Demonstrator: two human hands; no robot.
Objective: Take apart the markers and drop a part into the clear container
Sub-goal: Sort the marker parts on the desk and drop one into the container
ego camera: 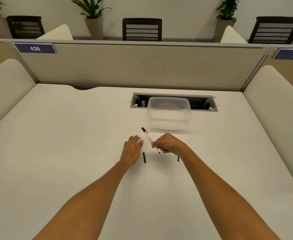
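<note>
My right hand [169,143] grips a white marker [148,138] near its lower end; the marker slants up to the left and ends in a black tip or cap. My left hand [132,149] hovers flat just left of it, fingers loosely together, holding nothing. A short black marker part [144,157] lies on the desk between my hands. Another dark part [178,158] peeks out beside my right wrist, mostly hidden. The clear container [169,116] stands empty on the desk just beyond my hands.
The white desk [64,144] has an open cable tray slot [206,104] behind the container. A beige partition [142,66] closes the back, and cream side dividers [280,110] flank the desk. Chairs and potted plants stand beyond.
</note>
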